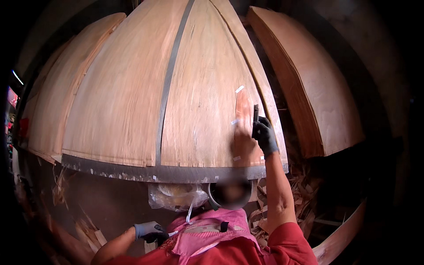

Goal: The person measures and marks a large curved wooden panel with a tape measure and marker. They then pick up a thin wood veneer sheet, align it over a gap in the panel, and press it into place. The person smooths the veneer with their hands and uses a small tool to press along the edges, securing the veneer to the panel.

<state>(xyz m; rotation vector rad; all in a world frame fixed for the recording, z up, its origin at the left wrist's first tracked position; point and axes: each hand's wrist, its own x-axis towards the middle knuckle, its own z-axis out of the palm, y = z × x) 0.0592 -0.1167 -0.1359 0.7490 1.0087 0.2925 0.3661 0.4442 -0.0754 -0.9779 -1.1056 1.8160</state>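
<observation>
My right hand is grasping a dark tool over the right veneer; my left hand is hanging near the apron, fingers' state unclear.

Left of the right hand, a palm could slide leftward over the broad wood sheet toward the grey strip. Rightward, a narrow dark gap offers passage before the thick wood stack blocks the way; at the near edge, a transparent plastic bag and a round, dark object obstruct reaching in.
</observation>
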